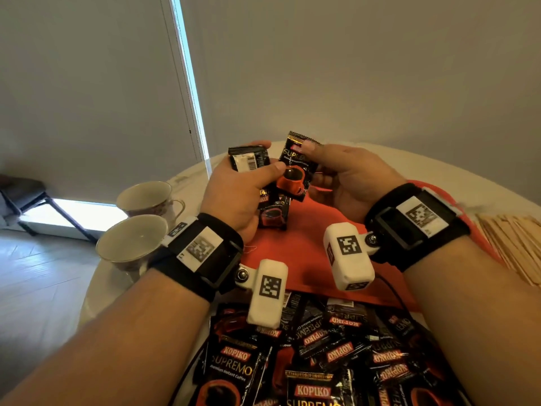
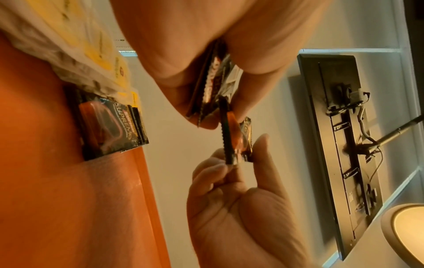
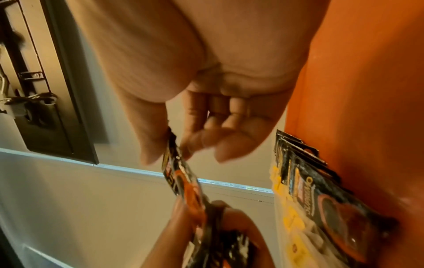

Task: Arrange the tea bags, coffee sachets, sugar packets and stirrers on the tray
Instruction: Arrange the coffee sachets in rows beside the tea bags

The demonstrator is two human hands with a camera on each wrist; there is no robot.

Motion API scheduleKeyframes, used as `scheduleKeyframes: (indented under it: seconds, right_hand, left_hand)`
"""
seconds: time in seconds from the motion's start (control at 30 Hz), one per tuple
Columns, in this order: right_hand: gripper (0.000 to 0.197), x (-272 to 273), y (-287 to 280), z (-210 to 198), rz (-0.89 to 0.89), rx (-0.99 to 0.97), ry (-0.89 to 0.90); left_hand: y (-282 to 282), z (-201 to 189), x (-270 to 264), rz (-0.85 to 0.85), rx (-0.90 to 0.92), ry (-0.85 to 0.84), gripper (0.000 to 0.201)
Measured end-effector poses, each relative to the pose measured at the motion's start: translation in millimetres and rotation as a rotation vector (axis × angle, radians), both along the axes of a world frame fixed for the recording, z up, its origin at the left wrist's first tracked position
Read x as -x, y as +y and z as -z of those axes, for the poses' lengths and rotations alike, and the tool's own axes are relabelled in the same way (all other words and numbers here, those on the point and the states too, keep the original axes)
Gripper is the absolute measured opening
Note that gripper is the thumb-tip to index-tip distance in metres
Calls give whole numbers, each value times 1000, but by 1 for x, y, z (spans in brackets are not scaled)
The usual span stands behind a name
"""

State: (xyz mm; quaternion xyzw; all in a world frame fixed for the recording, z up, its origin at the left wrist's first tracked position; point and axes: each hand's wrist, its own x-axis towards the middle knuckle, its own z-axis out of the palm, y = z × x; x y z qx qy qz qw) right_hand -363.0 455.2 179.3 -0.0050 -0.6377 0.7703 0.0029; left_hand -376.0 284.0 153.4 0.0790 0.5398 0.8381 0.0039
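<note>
1. Left hand (image 1: pixel 237 189): I see it curled round a small stack of black coffee sachets (image 1: pixel 250 161), thumb on top, raised above the tray.
2. Right hand (image 1: pixel 351 177): thumb and forefinger pinch the top edge of a single sachet (image 1: pixel 295 168), which stands upright and touches the left thumb.
3. Tray (image 1: pixel 295 247): orange, flat on the tabletop (image 1: pixel 439 171) under both hands. From the left wrist view, a row of placed sachets (image 2: pixel 110 125) lies on it, just beside yellow tea bags (image 2: pixel 101 52).
4. Loose pile of sachets (image 1: pixel 328 347): heaped at the near edge of the tray, labels facing many ways.
5. Wooden stirrers (image 1: pixel 515 244): lying to the right of the tray.
6. Two cups (image 1: pixel 137 244): side by side at the left edge of the tabletop.
</note>
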Motion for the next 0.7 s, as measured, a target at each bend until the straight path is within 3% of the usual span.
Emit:
scheduleKeyframes:
  seconds: [0.13,0.27,0.47,0.57,0.7]
  right_hand:
    - [11,-2,-4,-3,-23,7,-11]
    - [21,-3,-8,-3,-12,56,-1]
    - [11,-4,-14,3,92,24,-70]
    - [11,-3,-11,13,131,5,-167]
    - [7,-3,-9,28,94,-125,-372]
  left_hand:
    - [0,-1,2,-60,-78,-89,42]
    - [1,0,3,-109,-109,-124,38]
    - [0,1,5,-223,-74,-88,28]
    - [-3,-4,6,-323,-98,-97,16]
    - [-7,-10,4,-320,-177,-108,10]
